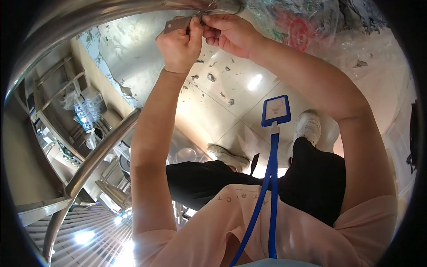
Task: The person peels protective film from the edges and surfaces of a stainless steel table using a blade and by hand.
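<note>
At the top of the head view my left hand [180, 48] is closed around a flat, grey-brown metal plate [177, 25] with a small hole near its outer end. My right hand [231, 34] is beside it, thumb and fingers pinched together close to the plate's other end. What lies between those right fingertips is too small to make out. Both hands are just below a thick, shiny metal tube [111, 20]. Small grey scraps [211, 77] are scattered on the tiled floor beneath the hands.
Clear plastic bags [318, 22] with a red round print lie at the upper right. A bent metal rail [104, 149] runs along the left, near shelving with a bagged item [83, 113]. A blue lanyard badge [276, 110] hangs in front of me, above my shoes [308, 127].
</note>
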Demonstrator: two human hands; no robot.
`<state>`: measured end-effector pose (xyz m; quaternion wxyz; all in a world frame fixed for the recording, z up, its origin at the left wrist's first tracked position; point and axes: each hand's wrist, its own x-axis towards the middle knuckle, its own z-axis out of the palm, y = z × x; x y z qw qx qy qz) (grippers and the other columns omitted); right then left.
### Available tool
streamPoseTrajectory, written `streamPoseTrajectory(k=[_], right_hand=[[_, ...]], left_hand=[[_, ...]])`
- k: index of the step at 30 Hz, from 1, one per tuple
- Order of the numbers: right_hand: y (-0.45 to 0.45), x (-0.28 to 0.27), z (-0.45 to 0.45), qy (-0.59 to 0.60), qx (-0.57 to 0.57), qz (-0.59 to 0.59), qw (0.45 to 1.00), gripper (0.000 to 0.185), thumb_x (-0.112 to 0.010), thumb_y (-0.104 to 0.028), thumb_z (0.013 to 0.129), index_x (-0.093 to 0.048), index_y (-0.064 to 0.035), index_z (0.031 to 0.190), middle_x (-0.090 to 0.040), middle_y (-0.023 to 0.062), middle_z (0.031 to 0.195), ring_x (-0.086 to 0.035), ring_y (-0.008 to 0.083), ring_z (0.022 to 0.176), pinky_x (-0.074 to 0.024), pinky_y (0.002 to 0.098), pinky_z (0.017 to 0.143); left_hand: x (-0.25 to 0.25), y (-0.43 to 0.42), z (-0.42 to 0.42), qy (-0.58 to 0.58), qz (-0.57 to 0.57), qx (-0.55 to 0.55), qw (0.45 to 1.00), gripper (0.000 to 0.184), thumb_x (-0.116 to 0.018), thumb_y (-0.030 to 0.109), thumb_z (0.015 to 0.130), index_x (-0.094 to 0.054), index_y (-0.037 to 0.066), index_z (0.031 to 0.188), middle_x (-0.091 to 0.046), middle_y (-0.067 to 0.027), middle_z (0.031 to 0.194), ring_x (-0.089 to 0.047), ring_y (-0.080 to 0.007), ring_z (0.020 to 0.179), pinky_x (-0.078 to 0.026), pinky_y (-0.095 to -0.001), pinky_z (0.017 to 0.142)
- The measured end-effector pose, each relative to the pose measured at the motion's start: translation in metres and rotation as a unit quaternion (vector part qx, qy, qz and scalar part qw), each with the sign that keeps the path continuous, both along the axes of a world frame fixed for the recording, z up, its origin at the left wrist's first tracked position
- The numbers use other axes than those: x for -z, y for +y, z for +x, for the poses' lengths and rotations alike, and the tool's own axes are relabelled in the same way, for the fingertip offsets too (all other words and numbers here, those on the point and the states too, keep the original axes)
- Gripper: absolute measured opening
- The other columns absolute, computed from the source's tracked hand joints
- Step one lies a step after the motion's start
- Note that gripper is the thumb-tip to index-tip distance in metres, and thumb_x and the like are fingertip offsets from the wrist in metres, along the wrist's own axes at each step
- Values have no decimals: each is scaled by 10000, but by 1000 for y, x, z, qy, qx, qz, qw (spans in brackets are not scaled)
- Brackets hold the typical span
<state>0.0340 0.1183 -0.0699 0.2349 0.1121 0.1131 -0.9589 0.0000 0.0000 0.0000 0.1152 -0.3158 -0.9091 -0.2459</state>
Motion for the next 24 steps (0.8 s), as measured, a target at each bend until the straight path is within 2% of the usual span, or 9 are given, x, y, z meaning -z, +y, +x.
streamPoseTrajectory(k=[5, 8, 11, 14, 17, 18, 20, 22, 24], right_hand=[[8, 3, 0, -4, 10, 23, 1000, 138, -509, -138, 848, -558, -32, 921, -586, 51, 840, -554, 134, 734, -453, 271, 686], [4, 4, 1, 15, -2, 3, 1000, 128, -506, -133, 849, -560, -37, 914, -582, 51, 836, -548, 134, 738, -450, 267, 684], [-4, 4, 0, 10, -10, -39, 999, 123, -505, -126, 848, -560, -36, 912, -577, 55, 830, -542, 140, 747, -444, 261, 671], [3, 4, -1, 11, 10, -23, 1000, 118, -507, -118, 846, -557, -26, 901, -571, 59, 817, -534, 145, 741, -435, 257, 640], [6, 0, -2, 23, 8, 33, 999, 142, -478, -143, 867, -564, -36, 908, -540, 4, 738, -492, 103, 622, -412, 223, 586], [5, -4, -3, 18, 1, 48, 999, 133, -483, -147, 865, -558, -37, 880, -526, 3, 718, -482, 99, 610, -411, 218, 581], [10, -9, -1, 50, -13, 56, 997, 119, -515, -126, 841, -551, -16, 868, -548, 47, 755, -508, 122, 668, -416, 239, 588], [12, -28, 8, 58, -28, 77, 995, 123, -544, -124, 823, -540, -5, 851, -559, 72, 761, -521, 130, 676, -419, 242, 589], [7, -44, 17, 24, -31, 120, 992, 130, -547, -127, 822, -537, -1, 851, -561, 69, 753, -525, 131, 664, -423, 241, 598]], left_hand=[[5, 8, 2, 28, -17, -16, 999, 217, -583, 147, 743, -541, 56, 550, -501, -68, 470, -472, -244, 395, -374, -303, 382], [2, 4, 6, -19, 18, -39, 999, 239, -580, 161, 738, -530, 67, 525, -489, -69, 453, -470, -250, 396, -375, -305, 382], [1, -1, 4, -15, 1, -28, 999, 240, -584, 184, 732, -537, 81, 520, -484, -68, 446, -478, -253, 402, -384, -315, 388], [1, 3, 1, 68, -51, -7, 996, 239, -580, 189, 732, -542, 87, 519, -488, -67, 451, -478, -256, 402, -390, -324, 395], [-5, 6, 3, 44, -60, -25, 997, 259, -572, 188, 736, -537, 92, 497, -489, -69, 450, -478, -269, 406, -391, -330, 393], [-10, 6, 6, 8, -22, -28, 999, 305, -567, 223, 755, -524, 69, 496, -474, -77, 452, -444, -243, 386, -364, -322, 384], [-11, -8, 5, -144, 38, -76, 986, 334, -567, 243, 768, -514, 41, 506, -454, -82, 458, -414, -195, 388, -343, -313, 386], [-19, -20, 5, -298, 99, -140, 939, 364, -568, 266, 784, -507, 2, 541, -425, -76, 470, -365, -112, 428, -320, -287, 418], [-25, -27, 1, -352, 208, -188, 893, 328, -559, 260, 789, -526, 10, 580, -449, -67, 488, -388, -100, 457, -332, -273, 439]])
